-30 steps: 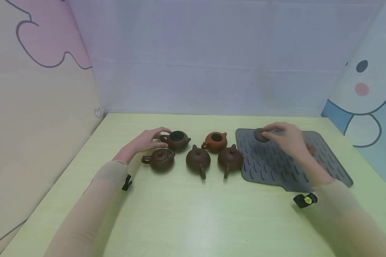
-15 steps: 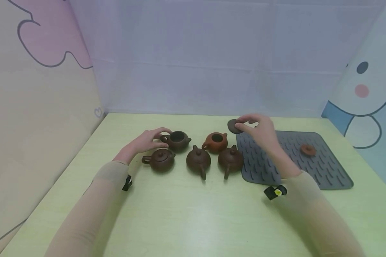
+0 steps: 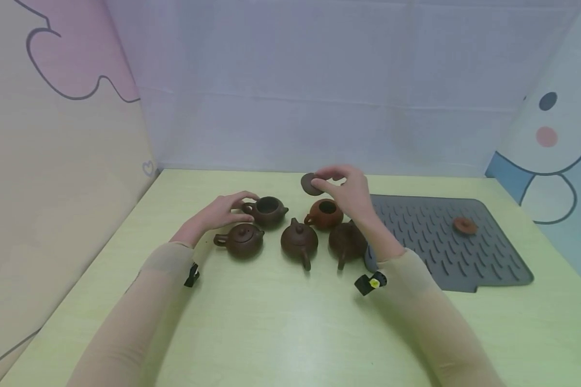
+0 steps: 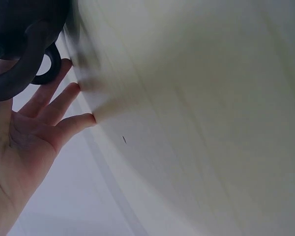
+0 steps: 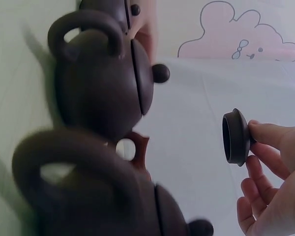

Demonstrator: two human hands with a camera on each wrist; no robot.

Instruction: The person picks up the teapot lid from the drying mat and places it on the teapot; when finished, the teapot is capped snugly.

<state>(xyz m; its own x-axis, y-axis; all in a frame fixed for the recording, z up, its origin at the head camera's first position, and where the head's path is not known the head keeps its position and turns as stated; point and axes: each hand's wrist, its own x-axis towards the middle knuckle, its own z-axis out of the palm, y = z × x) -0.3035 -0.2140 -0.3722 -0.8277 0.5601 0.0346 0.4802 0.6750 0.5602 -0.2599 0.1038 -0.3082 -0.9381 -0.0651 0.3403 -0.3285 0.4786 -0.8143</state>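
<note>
Risks first. Largest we note is the right sleeve [image 3: 431, 306], reaching in from the lower right of the frame; the bare wrist beyond it hides part of the right-hand lidded teapot [image 3: 346, 246], and a low sweep could, we judge, catch that pot's knob. Next, the lidless dark teapot [image 3: 270, 219], just left of centre. Our left hand [image 3: 220, 210] is at its handle side, thumb and forefinger spread apart; we cannot tell whether they grip it. If the hold is loose, a knock could shift the pot. Smallest, the dark lid [image 3: 309, 185], in the air at upper middle. Our right hand [image 3: 347, 189] has it in a narrow pinch between thumb and fingers; with so little purchase, it could tip or slip onto the pottery.

Around us: pale table [image 3: 261, 328] across the lower frame; grey ridged mat [image 3: 416, 220] at right. A middle lidded teapot [image 3: 298, 244] is at centre; a left-hand one [image 3: 245, 247] lies just below the left hand and crowds it. The orange teapot [image 3: 324, 219], uncovered, stands nearest below the dark lid, likely in the way of a low pass. Orange lid [image 3: 465, 226] on the mat.
</note>
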